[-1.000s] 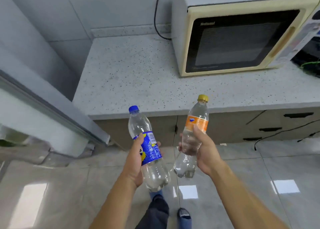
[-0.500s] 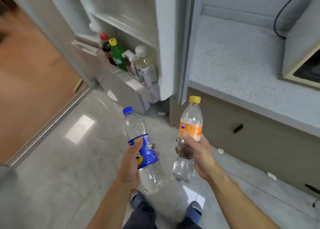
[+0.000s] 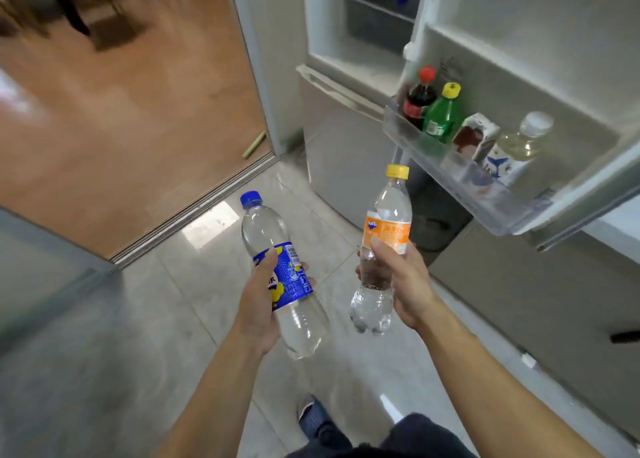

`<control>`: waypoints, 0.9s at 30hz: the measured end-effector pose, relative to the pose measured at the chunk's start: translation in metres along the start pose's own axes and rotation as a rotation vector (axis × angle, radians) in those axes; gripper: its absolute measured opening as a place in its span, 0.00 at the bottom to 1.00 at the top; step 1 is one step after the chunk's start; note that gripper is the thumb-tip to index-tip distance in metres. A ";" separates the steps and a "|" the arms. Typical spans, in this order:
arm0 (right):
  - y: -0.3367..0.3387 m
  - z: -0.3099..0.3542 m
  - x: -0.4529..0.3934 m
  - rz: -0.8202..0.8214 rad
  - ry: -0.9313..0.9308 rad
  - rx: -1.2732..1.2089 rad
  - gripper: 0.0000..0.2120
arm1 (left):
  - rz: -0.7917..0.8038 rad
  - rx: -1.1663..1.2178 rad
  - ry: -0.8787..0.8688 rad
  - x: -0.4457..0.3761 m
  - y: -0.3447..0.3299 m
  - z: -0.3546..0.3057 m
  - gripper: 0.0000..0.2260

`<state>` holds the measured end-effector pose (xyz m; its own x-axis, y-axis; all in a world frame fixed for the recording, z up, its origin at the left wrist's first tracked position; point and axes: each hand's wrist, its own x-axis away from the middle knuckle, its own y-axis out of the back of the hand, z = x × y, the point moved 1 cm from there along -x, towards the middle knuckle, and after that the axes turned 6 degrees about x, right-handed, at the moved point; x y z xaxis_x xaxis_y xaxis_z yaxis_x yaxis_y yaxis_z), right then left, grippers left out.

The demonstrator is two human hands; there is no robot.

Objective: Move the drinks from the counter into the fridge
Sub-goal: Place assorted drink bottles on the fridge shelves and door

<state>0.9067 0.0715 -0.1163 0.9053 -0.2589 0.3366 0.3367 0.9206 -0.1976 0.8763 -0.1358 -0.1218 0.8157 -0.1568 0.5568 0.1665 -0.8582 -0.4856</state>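
Carrying both drinks at once, we grip the blue-labelled bottle (image 3: pixel 282 277) in our left hand (image 3: pixel 258 305), fingers curled round its label, and the orange-labelled bottle (image 3: pixel 382 249) in our right hand (image 3: pixel 403 284), thumb and fingers wrapped about its waist. Both hang over the tiled floor (image 3: pixel 173 336), short of the open fridge (image 3: pixel 346 59).

We judge the chief risk to be the door shelf (image 3: pixel 460 183): it already holds a cola bottle (image 3: pixel 417 102), a green bottle (image 3: pixel 441 116), a carton (image 3: pixel 476 137) and a pale bottle (image 3: pixel 519 142) standing close together, so pushing another in could tip a neighbour or catch the clear front rail. The smooth plastic may also slip if either grip loosens.

The door's lower corner juts out close above the orange-labelled bottle, so lifting straight up risks a knock. Open room lies to the left, over the floor and toward the fridge's inner compartment, whose shelves look blurred and only partly visible.
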 end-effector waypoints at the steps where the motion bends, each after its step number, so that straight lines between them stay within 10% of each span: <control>1: -0.013 0.001 -0.006 0.004 0.000 0.006 0.17 | 0.001 0.019 0.000 -0.006 0.008 -0.010 0.19; 13: -0.089 0.001 -0.140 -0.021 -0.028 0.050 0.22 | 0.054 0.042 -0.008 -0.126 0.007 -0.101 0.23; 27: -0.106 0.126 -0.357 -0.196 0.026 0.001 0.32 | 0.208 -0.078 0.049 -0.325 -0.141 -0.232 0.28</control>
<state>0.5151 0.1037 -0.0997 0.8291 -0.4406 0.3442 0.5067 0.8523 -0.1295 0.4587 -0.0775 -0.0778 0.7998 -0.3565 0.4829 -0.0473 -0.8395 -0.5413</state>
